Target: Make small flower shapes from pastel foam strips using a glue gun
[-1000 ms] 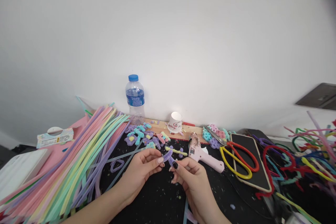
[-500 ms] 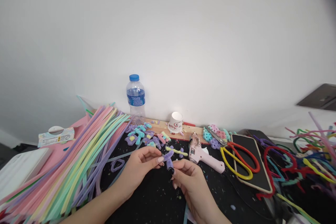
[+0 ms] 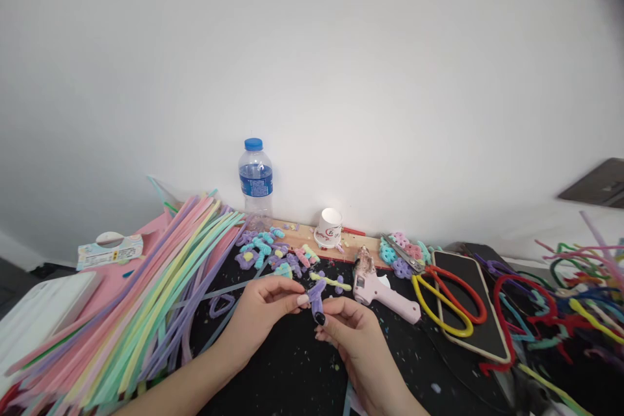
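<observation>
Between my two hands is a short purple pipe cleaner (image 3: pixel 316 296), bent into loops. My left hand (image 3: pixel 273 305) pinches its upper left end between thumb and fingertips. The lower end is pinched by my right hand (image 3: pixel 348 331), whose thumb has a dark nail. Just behind my fingertips lie a yellow pipe cleaner piece (image 3: pixel 331 281) and small purple bits. A pink glue gun (image 3: pixel 383 292) rests on its side to the right of my right hand. Behind my left hand sits a heap of purple, blue and yellow pipe cleaner flowers (image 3: pixel 266 253).
A bundle of long pastel pipe cleaners (image 3: pixel 160 299) covers the left side. Along the wall stand a water bottle (image 3: pixel 256 182) and a paper cup (image 3: pixel 329 229). Scissors (image 3: pixel 446 299) lie across a phone (image 3: pixel 475 305) at right, beside tangled coloured pipe cleaners (image 3: pixel 575 299).
The view has shifted slightly, so the surroundings sit a little further right. Both hands keep their pinch on the purple pipe cleaner, which has turned a little between the fingers.
</observation>
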{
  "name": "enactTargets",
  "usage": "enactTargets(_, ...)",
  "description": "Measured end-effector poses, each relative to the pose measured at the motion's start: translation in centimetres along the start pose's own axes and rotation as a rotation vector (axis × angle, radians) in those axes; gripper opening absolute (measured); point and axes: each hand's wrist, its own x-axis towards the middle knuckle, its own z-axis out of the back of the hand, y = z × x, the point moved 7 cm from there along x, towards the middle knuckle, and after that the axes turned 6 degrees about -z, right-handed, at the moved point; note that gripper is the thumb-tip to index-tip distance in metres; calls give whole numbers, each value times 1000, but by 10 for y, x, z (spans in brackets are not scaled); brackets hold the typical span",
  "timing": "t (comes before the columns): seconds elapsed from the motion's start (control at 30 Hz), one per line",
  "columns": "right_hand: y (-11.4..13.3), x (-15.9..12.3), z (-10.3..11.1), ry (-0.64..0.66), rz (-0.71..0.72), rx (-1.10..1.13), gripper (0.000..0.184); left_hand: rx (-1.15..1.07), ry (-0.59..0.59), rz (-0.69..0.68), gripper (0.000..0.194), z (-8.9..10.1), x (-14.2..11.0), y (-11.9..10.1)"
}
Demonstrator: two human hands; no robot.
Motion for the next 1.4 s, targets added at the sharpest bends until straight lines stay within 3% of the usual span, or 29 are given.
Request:
enactTargets(0.7,2,-5,-5,43,-10,-60,21,106,62,-13,10,2,2,-9)
enactTargets(1.4,2,-3,-6,50,-21,-63,23,50,111,-31,16,-2,1,-3)
